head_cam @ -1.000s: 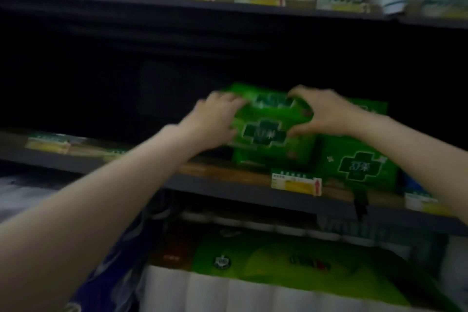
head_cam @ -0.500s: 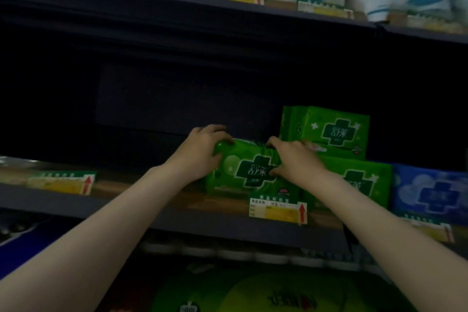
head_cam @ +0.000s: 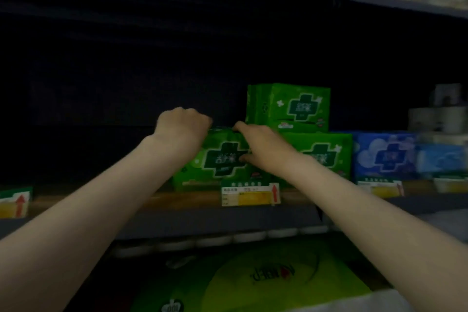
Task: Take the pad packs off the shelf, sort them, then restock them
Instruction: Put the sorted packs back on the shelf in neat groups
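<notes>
1. Both hands are on one green pack (head_cam: 222, 159) standing on the wooden shelf (head_cam: 177, 201), front face out.
2. Left hand (head_cam: 181, 129) is curled over the pack's top left corner, fingers hooked behind it; closed on the pack, likely to steady it upright.
3. Right hand (head_cam: 263, 145) grips the top right edge, thumb on the front face; also holding the pack. Looks like squaring it against its neighbour.
4. The pack touches a second green pack (head_cam: 326, 157) on its right; a third green pack (head_cam: 291, 106) sits stacked on that one. Same brand grouped together, so the sorting looks done here.
5. A blue pack (head_cam: 382, 154) stands just right of the green ones, kept as its own group.
6. A price tag (head_cam: 250, 194) hangs on the shelf edge right below the held pack, probably marking the green slot.
7. Shelf left of the hands is dark; can't tell what's there.
8. Judgement: restocking phase, pack being seated.
</notes>
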`<state>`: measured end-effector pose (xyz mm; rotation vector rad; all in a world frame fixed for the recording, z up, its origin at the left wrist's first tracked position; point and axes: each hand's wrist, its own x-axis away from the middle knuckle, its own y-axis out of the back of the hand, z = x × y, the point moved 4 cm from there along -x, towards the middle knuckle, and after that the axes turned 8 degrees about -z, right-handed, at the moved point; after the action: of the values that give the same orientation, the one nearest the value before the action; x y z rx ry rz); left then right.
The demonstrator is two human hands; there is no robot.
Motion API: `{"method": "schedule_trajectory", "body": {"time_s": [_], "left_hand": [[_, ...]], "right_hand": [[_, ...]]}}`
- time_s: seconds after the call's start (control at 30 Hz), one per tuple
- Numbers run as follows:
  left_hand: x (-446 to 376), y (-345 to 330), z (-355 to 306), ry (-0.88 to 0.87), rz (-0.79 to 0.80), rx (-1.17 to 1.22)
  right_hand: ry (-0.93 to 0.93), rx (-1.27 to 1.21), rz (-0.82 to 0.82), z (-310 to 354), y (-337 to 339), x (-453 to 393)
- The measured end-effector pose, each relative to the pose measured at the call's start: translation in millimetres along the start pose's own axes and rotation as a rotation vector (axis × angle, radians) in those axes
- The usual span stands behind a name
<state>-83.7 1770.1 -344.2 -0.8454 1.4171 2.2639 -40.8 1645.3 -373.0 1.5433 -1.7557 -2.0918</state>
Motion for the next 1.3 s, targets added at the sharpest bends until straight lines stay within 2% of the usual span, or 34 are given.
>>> {"method": "schedule_trajectory", "body": {"time_s": [0.1,0.2,0.27,0.43,0.57,0.7,0.8,0.87,0.93,1.0,1.03,1.1,1.2,1.3], "left_hand": [[7.0,-3.1,-11.5,0.080,-0.054,-0.059],[18.4,-0.2,-23.2,0.133,-0.106,0.079],[23.1,1.2,-32.4,0.154,-0.118,0.241],[22.4,3.0,-38.4,0.189,-0.027,0.457],[15.5,4.0,-42.1,0.214,-0.027,0.434],[11.5,-1.7,-42.2,0.255,0.041,0.351],[11.8,2.8,-44.4,0.251,0.032,0.319],[24.9,11.7,-53.6,0.240,-0.105,0.343],[54.4,23.1,-75.2,0.172,-0.388,0.411],[103.2,24.4,-110.9,0.014,-0.581,0.476],[131.3,17.3,-131.8,-0.081,-0.590,0.518],[186.2,-16.7,-169.5,-0.269,-0.477,0.611],[271.6,-97.1,-221.7,-0.344,-0.047,0.677],[335.6,-158.5,-262.6,-0.382,0.336,0.605]], "right_hand": [[0.084,0.104,-0.110,-6.5,9.5,20.8],[0.148,0.081,-0.205,-26.3,30.2,61.3],[0.155,0.023,-0.204,-43.2,35.4,89.7],[0.155,-0.010,-0.124,-75.8,17.4,122.2],[0.093,-0.033,-0.177,-88.7,22.6,115.1],[0.071,-0.005,-0.119,-94.5,24.0,85.5],[0.045,-0.005,-0.083,-92.8,21.1,72.6],[0.033,-0.096,-0.174,-89.3,23.3,81.4],[0.084,-0.203,-0.294,-85.4,28.2,108.7],[0.177,-0.245,-0.339,-80.8,25.4,151.2],[0.221,-0.233,-0.326,-78.6,17.7,176.6],[0.266,-0.219,-0.190,-78.1,-14.5,231.7],[0.263,-0.245,0.124,-78.9,-88.3,319.9],[0.252,-0.201,0.492,-71.5,-153.7,384.4]]}}
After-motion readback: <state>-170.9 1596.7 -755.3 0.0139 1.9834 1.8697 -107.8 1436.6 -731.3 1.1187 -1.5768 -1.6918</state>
